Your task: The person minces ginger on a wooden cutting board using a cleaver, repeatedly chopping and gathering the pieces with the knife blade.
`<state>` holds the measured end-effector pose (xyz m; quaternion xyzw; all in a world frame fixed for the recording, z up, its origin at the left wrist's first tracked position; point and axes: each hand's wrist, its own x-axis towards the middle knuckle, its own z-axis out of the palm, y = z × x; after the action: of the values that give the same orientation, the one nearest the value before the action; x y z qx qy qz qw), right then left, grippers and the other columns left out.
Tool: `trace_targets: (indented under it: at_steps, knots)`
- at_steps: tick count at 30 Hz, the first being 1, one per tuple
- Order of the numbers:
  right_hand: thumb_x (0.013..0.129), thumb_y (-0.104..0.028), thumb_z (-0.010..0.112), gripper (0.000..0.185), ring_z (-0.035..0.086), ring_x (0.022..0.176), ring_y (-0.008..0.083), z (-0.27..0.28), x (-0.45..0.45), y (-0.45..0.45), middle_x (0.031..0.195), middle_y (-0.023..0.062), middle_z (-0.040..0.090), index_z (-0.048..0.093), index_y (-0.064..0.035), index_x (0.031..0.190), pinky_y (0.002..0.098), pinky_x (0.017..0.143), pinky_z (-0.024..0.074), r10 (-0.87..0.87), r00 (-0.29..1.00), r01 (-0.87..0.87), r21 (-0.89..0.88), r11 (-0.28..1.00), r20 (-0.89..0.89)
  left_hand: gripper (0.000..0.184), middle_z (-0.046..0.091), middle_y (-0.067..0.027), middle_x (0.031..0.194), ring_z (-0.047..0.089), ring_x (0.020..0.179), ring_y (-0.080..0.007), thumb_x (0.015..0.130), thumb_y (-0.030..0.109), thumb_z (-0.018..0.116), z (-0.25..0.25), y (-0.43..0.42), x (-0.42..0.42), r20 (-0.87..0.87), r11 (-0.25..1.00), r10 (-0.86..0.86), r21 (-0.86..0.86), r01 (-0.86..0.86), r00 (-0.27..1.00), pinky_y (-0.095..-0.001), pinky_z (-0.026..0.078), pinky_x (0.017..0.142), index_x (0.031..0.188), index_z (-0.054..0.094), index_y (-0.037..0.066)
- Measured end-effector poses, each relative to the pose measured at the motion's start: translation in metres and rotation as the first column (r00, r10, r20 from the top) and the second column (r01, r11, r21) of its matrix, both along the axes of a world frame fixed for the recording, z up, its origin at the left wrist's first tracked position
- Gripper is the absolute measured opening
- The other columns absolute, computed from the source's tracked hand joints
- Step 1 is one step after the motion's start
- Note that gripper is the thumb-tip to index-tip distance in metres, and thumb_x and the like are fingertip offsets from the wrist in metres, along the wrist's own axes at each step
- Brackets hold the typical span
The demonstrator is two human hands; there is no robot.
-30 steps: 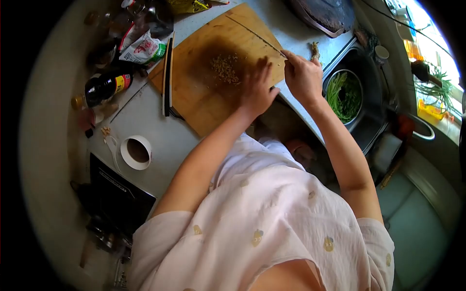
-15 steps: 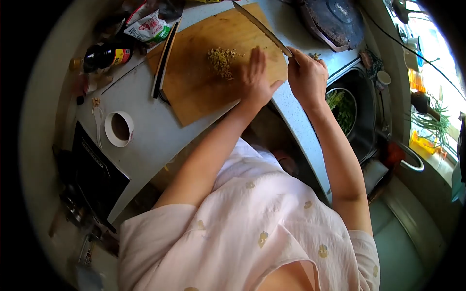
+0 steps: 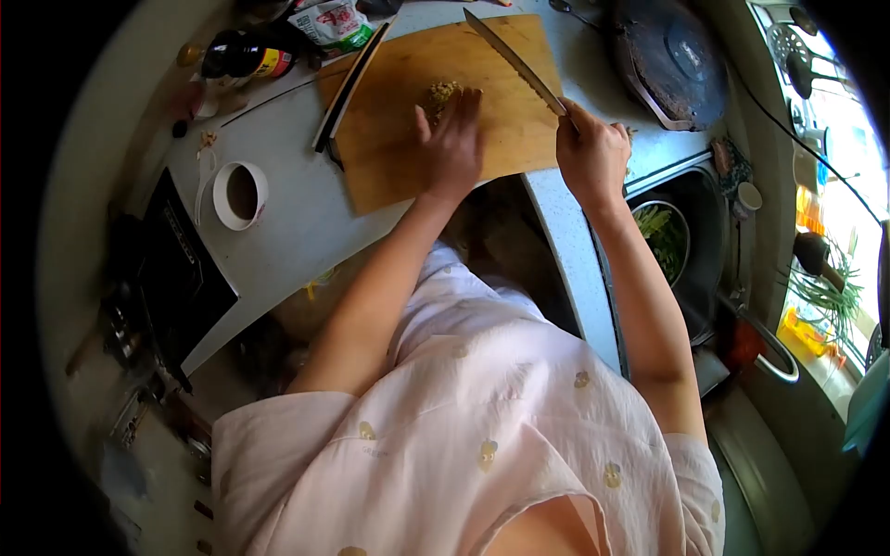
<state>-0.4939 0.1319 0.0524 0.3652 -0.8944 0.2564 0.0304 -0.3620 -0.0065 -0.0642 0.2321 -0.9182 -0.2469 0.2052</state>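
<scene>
My right hand (image 3: pixel 591 156) grips the handle of a knife (image 3: pixel 519 67), whose long blade slants up and left above the right part of a wooden cutting board (image 3: pixel 389 167). Over the middle of the board is my left hand (image 3: pixel 452 144), slightly blurred, with its fingers apart and nothing visible in them. Its fingertips are at a small pile of chopped bits (image 3: pixel 443 91), part of which they cover. Whether the fingertips touch the bits cannot be made out.
A dark-edged long object (image 3: pixel 352 83) lies along the board's left edge. Further left are a cup of brown liquid (image 3: pixel 241 195), a dark bottle (image 3: pixel 248 56) and a seasoning bag (image 3: pixel 332 26). At right, a sink (image 3: pixel 709 241) holds a bowl of greens (image 3: pixel 663 236); a round pan (image 3: pixel 672 60) sits behind.
The view has shifted. My left hand has moved left across the board to the chopped bits, which now form a smaller visible patch. My right hand still holds the knife.
</scene>
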Motion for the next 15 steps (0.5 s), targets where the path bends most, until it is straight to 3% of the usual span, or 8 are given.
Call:
trace_targets:
  at_steps: [2, 3, 5, 6, 9, 10, 13, 15]
  knots:
    - [0.085, -0.014, 0.061, 0.019, 0.064, 0.064, 0.0294, -0.002, 0.000, -0.002, 0.072, 0.0131, 0.069, 0.074, -0.0125, 0.099, 0.0371, 0.073, 0.0449, 0.016, 0.999, -0.019, 0.074, 0.997, 0.041, 0.042, 0.069, -0.0201, 0.110, 0.063, 0.104, -0.0441, 0.089, -0.003, 0.052, -0.002, -0.016, 0.010, -0.203, 0.995, 0.102, 0.039, -0.096, 0.974, -0.0462, 0.044, 0.103, 0.129, 0.062, 0.006]
    - [0.086, -0.015, 0.061, 0.018, 0.064, 0.063, 0.0300, -0.003, -0.001, -0.003, 0.071, 0.0133, 0.068, 0.074, -0.0127, 0.098, 0.0372, 0.074, 0.0458, 0.027, 0.998, -0.033, 0.113, 0.993, 0.059, 0.037, 0.069, -0.0179, 0.115, 0.066, 0.105, -0.0359, 0.091, -0.004, 0.053, 0.019, -0.024, 0.017, 0.008, 0.933, 0.165, 0.322, -0.159, 0.986, -0.0365, 0.053, 0.092, 0.127, 0.061, -0.001]
    - [0.087, -0.021, 0.063, 0.016, 0.064, 0.063, 0.0309, -0.001, -0.006, -0.007, 0.066, 0.0133, 0.066, 0.074, -0.0129, 0.095, 0.0375, 0.077, 0.0476, 0.057, 0.995, -0.070, 0.185, 0.980, 0.076, 0.033, 0.072, -0.0158, 0.107, 0.071, 0.095, -0.0258, 0.093, -0.001, 0.057, -0.004, -0.039, 0.017, -0.270, 0.820, 0.307, 0.562, -0.109, 0.913, -0.0328, 0.055, 0.085, 0.125, 0.061, -0.004]
    - [0.087, -0.023, 0.064, 0.016, 0.064, 0.063, 0.0307, -0.001, -0.008, -0.008, 0.066, 0.0133, 0.066, 0.074, -0.0127, 0.094, 0.0375, 0.077, 0.0477, 0.088, 0.993, -0.102, 0.204, 0.974, 0.078, 0.029, 0.072, -0.0151, 0.104, 0.070, 0.093, -0.0191, 0.094, 0.002, 0.060, -0.002, -0.044, 0.018, -0.242, 0.711, 0.383, 0.694, -0.116, 0.892, -0.0292, 0.056, 0.082, 0.121, 0.062, -0.007]
    - [0.087, -0.028, 0.066, 0.018, 0.064, 0.063, 0.0308, -0.003, -0.022, -0.011, 0.065, 0.0132, 0.066, 0.075, -0.0130, 0.091, 0.0379, 0.077, 0.0482, 0.170, 0.983, -0.180, 0.239, 0.954, 0.063, 0.028, 0.072, -0.0167, 0.105, 0.070, 0.094, -0.0196, 0.094, 0.001, 0.059, 0.031, -0.059, 0.018, 0.084, 0.491, 0.389, 0.824, -0.284, 0.917, -0.0277, 0.055, 0.083, 0.121, 0.063, -0.006]
    - [0.087, -0.029, 0.066, 0.018, 0.064, 0.063, 0.0308, -0.003, -0.026, -0.012, 0.065, 0.0132, 0.066, 0.075, -0.0131, 0.091, 0.0380, 0.077, 0.0483, 0.191, 0.981, -0.196, 0.266, 0.944, 0.044, 0.029, 0.070, -0.0158, 0.111, 0.067, 0.103, -0.0197, 0.095, 0.001, 0.058, 0.029, -0.064, 0.018, 0.138, 0.469, 0.371, 0.826, -0.314, 0.918, -0.0281, 0.052, 0.090, 0.123, 0.061, -0.006]
    - [0.086, -0.032, 0.067, 0.021, 0.063, 0.061, 0.0309, -0.002, -0.040, -0.015, 0.064, 0.0121, 0.066, 0.075, -0.0126, 0.088, 0.0393, 0.077, 0.0489, 0.282, 0.958, -0.284, 0.261, 0.923, 0.048, 0.022, 0.073, -0.0160, 0.100, 0.071, 0.096, -0.0212, 0.093, 0.002, 0.058, -0.018, -0.065, 0.026, -0.140, 0.717, 0.397, 0.664, -0.211, 0.907, -0.0283, 0.054, 0.082, 0.112, 0.067, -0.006]
    - [0.086, -0.032, 0.068, 0.021, 0.064, 0.061, 0.0305, 0.006, -0.048, -0.020, 0.066, 0.0113, 0.067, 0.075, -0.0120, 0.088, 0.0392, 0.075, 0.0512, 0.346, 0.923, -0.383, 0.342, 0.858, 0.166, 0.025, 0.071, -0.0163, 0.108, 0.069, 0.102, -0.0217, 0.095, 0.000, 0.053, -0.016, -0.070, 0.038, -0.142, 0.621, 0.424, 0.764, -0.173, 0.895, -0.0278, 0.051, 0.088, 0.116, 0.064, -0.007]
